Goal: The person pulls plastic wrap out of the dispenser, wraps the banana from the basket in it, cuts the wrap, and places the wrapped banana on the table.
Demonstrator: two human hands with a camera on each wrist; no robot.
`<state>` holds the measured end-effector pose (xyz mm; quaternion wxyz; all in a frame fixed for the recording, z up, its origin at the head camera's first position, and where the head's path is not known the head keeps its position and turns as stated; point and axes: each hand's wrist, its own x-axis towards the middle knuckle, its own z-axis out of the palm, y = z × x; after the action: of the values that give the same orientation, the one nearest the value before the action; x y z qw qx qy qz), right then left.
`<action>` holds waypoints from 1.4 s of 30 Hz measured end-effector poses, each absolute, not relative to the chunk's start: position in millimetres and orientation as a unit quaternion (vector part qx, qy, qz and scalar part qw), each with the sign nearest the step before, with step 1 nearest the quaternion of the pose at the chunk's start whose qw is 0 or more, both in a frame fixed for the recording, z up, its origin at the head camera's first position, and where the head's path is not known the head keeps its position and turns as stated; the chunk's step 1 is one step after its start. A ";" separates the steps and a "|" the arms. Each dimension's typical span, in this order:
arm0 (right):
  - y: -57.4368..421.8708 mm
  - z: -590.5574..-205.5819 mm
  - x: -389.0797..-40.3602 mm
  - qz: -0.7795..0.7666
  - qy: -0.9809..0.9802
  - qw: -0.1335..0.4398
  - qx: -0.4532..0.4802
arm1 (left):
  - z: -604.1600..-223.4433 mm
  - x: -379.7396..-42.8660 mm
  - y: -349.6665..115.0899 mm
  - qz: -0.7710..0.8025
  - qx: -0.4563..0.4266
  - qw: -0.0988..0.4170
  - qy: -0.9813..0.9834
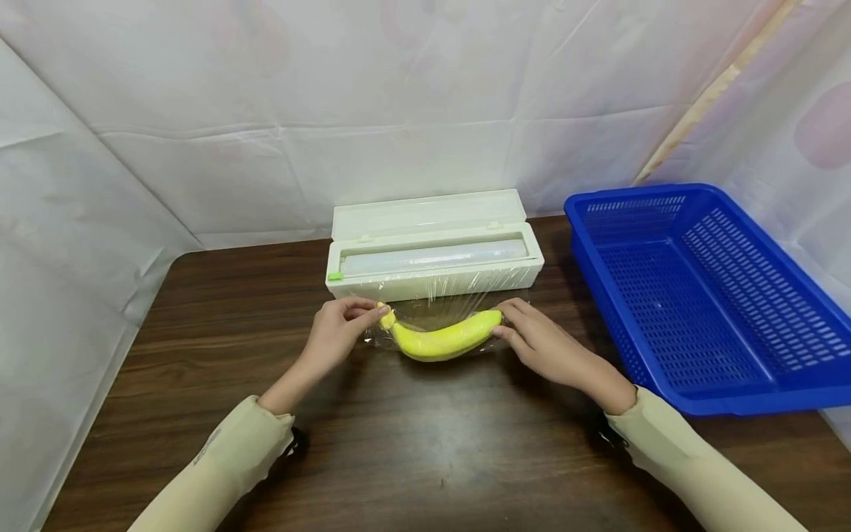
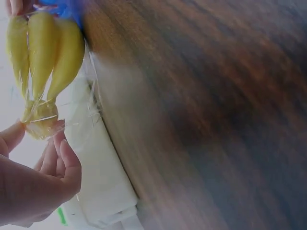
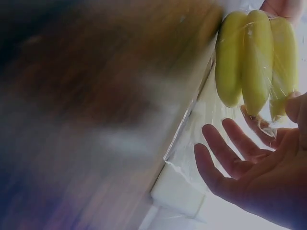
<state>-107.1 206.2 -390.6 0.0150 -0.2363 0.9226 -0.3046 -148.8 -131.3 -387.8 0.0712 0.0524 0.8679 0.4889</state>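
A bunch of three yellow bananas is held above the table, with clear cling film over it. At the stem end, my left hand pinches the bunch between thumb and fingers. My right hand holds the tip end, its thumb against one banana and its other fingers spread loosely. The film stretches back to a white cling film dispenser, whose lid is raised. Inside it lies the film roll.
To the right stands a blue plastic basket with slotted walls. A dark wooden table lies under everything. Pale sheeting hangs behind and at both sides. A small green piece sits on the dispenser's left front corner.
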 end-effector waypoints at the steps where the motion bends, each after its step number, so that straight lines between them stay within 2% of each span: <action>1: 205.3 -390.5 -109.1 -0.309 0.923 0.015 -0.231 | -388.3 -149.3 -131.1 0.491 0.047 0.074 0.867; 18: 199.4 -392.7 -135.4 -0.352 0.920 0.049 -0.164 | -397.3 -164.3 -124.1 0.453 0.036 0.049 0.889; 27: 196.2 -394.8 -146.9 -0.340 0.925 0.050 -0.159 | -400.5 -164.3 -121.4 0.403 0.066 -0.015 0.913; 34: 192.4 -396.3 -151.8 -0.314 0.941 0.065 -0.103 | -401.5 -164.2 -121.7 0.323 0.097 -0.053 0.940; 42: 187.5 -398.5 -159.0 -0.328 0.939 0.057 -0.085 | -402.2 -168.4 -122.4 0.299 0.096 -0.037 0.949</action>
<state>-159.0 187.5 -398.5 0.0574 -0.0853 0.9391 -0.3280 -168.4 -122.4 -402.2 -0.0365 0.0961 0.9487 0.2990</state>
